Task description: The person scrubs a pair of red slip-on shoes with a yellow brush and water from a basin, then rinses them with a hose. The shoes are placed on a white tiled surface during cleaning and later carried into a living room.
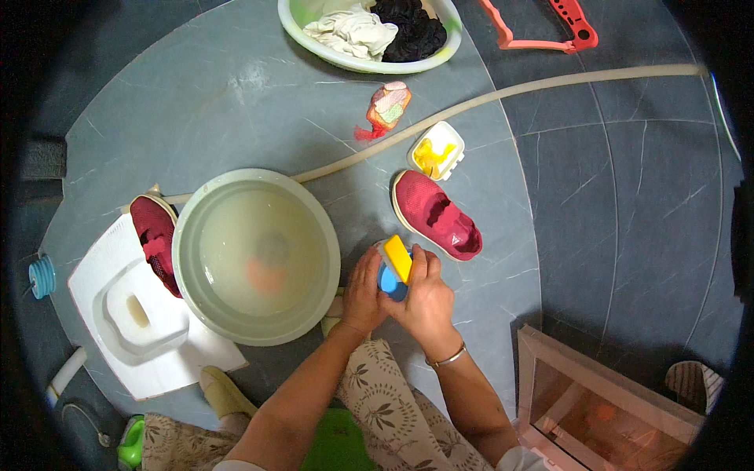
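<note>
My left hand [363,292] and my right hand [428,298] meet over the floor just right of a pale green basin [188,259] of cloudy water. Between them they hold a blue round item [390,284], and my right hand grips a yellow bar [398,257] above it. A red shoe [436,213] lies on the floor just beyond my right hand. A second red shoe [154,239] leans at the basin's left rim. A white soap dish [437,151] with yellow pieces sits behind the first shoe.
A white squat-toilet pan [118,314] lies left of the basin. A tub of white and black laundry [369,31] stands at the back, with a scrub pad [389,106] and a long hose [510,94] nearby. A framed glass panel [605,400] is at lower right.
</note>
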Action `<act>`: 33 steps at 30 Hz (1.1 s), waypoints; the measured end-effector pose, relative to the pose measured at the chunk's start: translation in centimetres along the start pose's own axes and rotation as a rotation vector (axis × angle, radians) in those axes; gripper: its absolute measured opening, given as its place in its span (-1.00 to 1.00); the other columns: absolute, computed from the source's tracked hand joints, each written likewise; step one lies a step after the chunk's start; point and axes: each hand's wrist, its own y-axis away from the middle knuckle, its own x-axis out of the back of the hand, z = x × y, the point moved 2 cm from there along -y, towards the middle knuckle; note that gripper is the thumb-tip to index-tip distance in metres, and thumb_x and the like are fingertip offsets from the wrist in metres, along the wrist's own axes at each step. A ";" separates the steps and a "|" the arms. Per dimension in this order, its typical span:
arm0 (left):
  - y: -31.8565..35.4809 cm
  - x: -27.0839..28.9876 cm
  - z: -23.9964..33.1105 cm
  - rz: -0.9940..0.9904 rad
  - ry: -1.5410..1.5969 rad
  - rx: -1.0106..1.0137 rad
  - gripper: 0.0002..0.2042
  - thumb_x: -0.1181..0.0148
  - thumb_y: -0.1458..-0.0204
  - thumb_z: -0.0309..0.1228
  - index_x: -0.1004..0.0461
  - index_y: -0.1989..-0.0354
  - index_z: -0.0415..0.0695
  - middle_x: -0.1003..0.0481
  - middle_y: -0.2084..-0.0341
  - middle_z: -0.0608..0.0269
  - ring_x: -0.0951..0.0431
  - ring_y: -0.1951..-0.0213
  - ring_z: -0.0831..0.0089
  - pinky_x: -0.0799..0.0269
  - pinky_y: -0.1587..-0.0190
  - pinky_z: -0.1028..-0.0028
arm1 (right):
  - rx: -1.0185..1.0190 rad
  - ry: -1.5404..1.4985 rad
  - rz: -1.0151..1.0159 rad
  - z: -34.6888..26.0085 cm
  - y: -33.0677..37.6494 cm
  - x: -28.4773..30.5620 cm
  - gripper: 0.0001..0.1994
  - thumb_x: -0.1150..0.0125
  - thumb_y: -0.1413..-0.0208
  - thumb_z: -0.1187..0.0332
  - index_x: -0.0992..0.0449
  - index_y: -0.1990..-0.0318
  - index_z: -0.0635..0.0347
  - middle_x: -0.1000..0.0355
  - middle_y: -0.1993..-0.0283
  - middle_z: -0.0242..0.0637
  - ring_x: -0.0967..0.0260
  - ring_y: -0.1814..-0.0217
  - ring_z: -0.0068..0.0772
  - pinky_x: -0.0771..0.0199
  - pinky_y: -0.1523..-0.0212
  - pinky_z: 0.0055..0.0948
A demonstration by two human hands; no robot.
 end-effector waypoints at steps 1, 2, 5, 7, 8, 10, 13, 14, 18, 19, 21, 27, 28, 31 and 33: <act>-0.2 0.1 0.2 -0.025 0.022 -0.002 -0.20 -0.34 0.31 -0.45 -0.07 -0.20 -0.21 -0.17 -0.19 -0.04 -0.18 -0.21 0.02 -0.10 -0.23 0.20 | 0.062 -0.004 0.038 0.0 0.2 0.3 -0.13 -0.43 0.40 0.21 -0.13 -0.15 0.33 -0.21 -0.07 0.12 -0.44 0.20 0.02 -0.54 0.34 -0.22; -0.5 0.2 0.3 -0.052 0.044 -0.005 -0.18 -0.36 0.33 -0.44 -0.07 -0.20 -0.21 -0.18 -0.19 -0.03 -0.19 -0.20 0.03 -0.11 -0.23 0.21 | 0.096 -0.024 0.024 0.2 0.4 0.8 -0.13 -0.43 0.40 0.23 -0.13 -0.15 0.32 -0.21 -0.07 0.10 -0.44 0.21 0.03 -0.54 0.33 -0.23; -1.8 0.8 1.0 -0.102 0.113 0.008 -0.15 -0.40 0.38 -0.42 -0.08 -0.20 -0.20 -0.18 -0.18 -0.01 -0.19 -0.21 0.05 -0.13 -0.22 0.22 | 0.163 -0.109 0.051 1.2 1.1 2.4 -0.16 -0.42 0.40 0.27 -0.15 -0.15 0.28 -0.24 -0.05 0.02 -0.43 0.24 -0.02 -0.52 0.31 -0.28; -2.3 0.6 1.5 -0.146 0.140 0.009 -0.13 -0.42 0.39 -0.41 -0.09 -0.21 -0.19 -0.19 -0.17 -0.02 -0.21 -0.19 0.04 -0.15 -0.21 0.22 | 0.151 -0.188 0.156 3.5 2.5 2.9 -0.20 -0.40 0.37 0.29 -0.17 -0.14 0.26 -0.28 0.01 -0.08 -0.43 0.26 -0.14 -0.51 0.31 -0.33; -2.6 0.5 1.7 -0.175 0.140 0.004 -0.12 -0.43 0.39 -0.40 -0.09 -0.21 -0.19 -0.21 -0.16 -0.04 -0.23 -0.17 0.02 -0.17 -0.20 0.22 | -0.081 -0.437 0.067 6.0 4.1 1.7 -0.28 -0.35 0.30 0.31 -0.20 -0.12 0.26 -0.31 0.08 -0.16 -0.40 0.28 -0.26 -0.48 0.34 -0.39; -2.9 -0.7 1.6 -0.223 0.138 -0.039 -0.09 -0.44 0.37 -0.39 -0.04 -0.25 -0.19 -0.21 -0.15 -0.07 -0.24 -0.17 0.01 -0.18 -0.19 0.21 | -0.473 -0.947 -0.021 10.3 6.9 -0.1 -0.47 -0.26 0.17 0.33 -0.27 -0.03 0.23 -0.34 0.23 -0.33 -0.33 0.34 -0.48 -0.40 0.44 -0.49; -3.4 -1.6 3.3 -0.302 0.076 -0.018 -0.07 -0.41 0.33 -0.42 0.03 -0.27 -0.20 -0.15 -0.18 -0.11 -0.19 -0.20 -0.01 -0.16 -0.21 0.21 | -0.732 -1.611 0.085 14.8 9.0 -2.6 -0.71 -0.11 0.01 0.22 -0.36 0.17 0.18 -0.31 0.40 -0.45 -0.14 0.57 -0.58 -0.11 0.65 -0.63; -3.3 -1.8 3.8 -0.324 0.041 -0.015 -0.08 -0.39 0.31 -0.43 0.05 -0.28 -0.20 -0.13 -0.19 -0.12 -0.18 -0.21 -0.02 -0.16 -0.21 0.21 | -0.773 -1.720 0.112 16.7 9.9 -4.0 -0.75 -0.10 -0.01 0.20 -0.35 0.23 0.14 -0.32 0.41 -0.44 -0.17 0.54 -0.58 -0.11 0.66 -0.63; -1.8 -1.4 4.6 -0.458 -0.022 0.104 -0.15 -0.30 0.20 -0.49 0.09 -0.29 -0.21 -0.07 -0.22 -0.14 -0.12 -0.23 -0.04 -0.14 -0.22 0.21 | -0.962 -1.775 0.109 21.6 13.8 -8.8 -0.77 -0.09 -0.02 0.23 -0.34 0.21 0.11 -0.35 0.38 -0.42 -0.22 0.48 -0.57 -0.13 0.67 -0.63; -1.3 -1.1 4.6 -0.502 -0.021 0.165 -0.17 -0.28 0.17 -0.50 0.09 -0.29 -0.21 -0.06 -0.22 -0.14 -0.12 -0.23 -0.05 -0.14 -0.22 0.21 | -0.970 -1.712 0.109 21.9 14.1 -8.8 -0.77 -0.08 -0.02 0.23 -0.34 0.22 0.11 -0.34 0.39 -0.43 -0.22 0.48 -0.57 -0.13 0.67 -0.64; -0.6 -0.3 4.5 -0.459 -0.017 0.203 -0.21 -0.25 0.14 -0.50 0.06 -0.28 -0.20 -0.10 -0.19 -0.12 -0.18 -0.19 -0.01 -0.19 -0.18 0.22 | -0.985 -1.585 0.115 22.0 14.7 -8.3 -0.78 -0.07 -0.02 0.23 -0.33 0.22 0.11 -0.31 0.42 -0.44 -0.22 0.48 -0.58 -0.13 0.68 -0.64; 1.1 5.4 4.8 -0.286 0.093 0.101 -0.45 -0.18 0.05 -0.53 -0.16 -0.16 -0.19 -0.34 0.07 0.03 -0.47 0.14 0.29 -0.41 0.12 0.36 | -1.108 -1.240 0.380 23.8 16.3 -9.0 -0.73 0.06 -0.12 0.05 -0.38 0.33 0.02 -0.18 0.57 -0.54 -0.04 0.65 -0.68 -0.02 0.68 -0.67; 1.0 7.6 5.4 -0.226 0.122 0.066 -0.50 -0.18 0.05 -0.54 -0.21 -0.12 -0.20 -0.38 0.12 0.05 -0.49 0.18 0.34 -0.41 0.14 0.39 | -1.004 -1.254 0.363 22.2 15.0 -7.8 -0.73 0.14 -0.18 0.06 -0.38 0.30 0.01 -0.12 0.58 -0.57 0.01 0.65 -0.71 0.00 0.69 -0.67; 0.2 14.5 5.4 0.108 0.015 -0.049 -0.69 -0.18 0.04 -0.59 -0.37 0.08 -0.23 -0.45 0.26 0.13 -0.49 0.28 0.47 -0.40 0.17 0.50 | -0.570 -0.836 0.207 15.4 10.0 -1.8 -0.56 0.11 -0.24 0.10 -0.33 -0.12 0.20 -0.16 0.47 -0.47 -0.10 0.54 -0.63 -0.18 0.58 -0.60; -0.3 19.8 1.8 0.339 -0.026 0.007 -0.79 -0.09 -0.07 -0.58 -0.39 0.10 -0.22 -0.44 0.20 0.20 -0.46 0.27 0.49 -0.38 0.17 0.51 | -0.169 -0.544 0.246 11.5 7.1 0.8 -0.63 -0.01 -0.19 0.24 -0.34 -0.10 0.21 -0.25 0.37 -0.30 -0.25 0.49 -0.39 -0.33 0.51 -0.45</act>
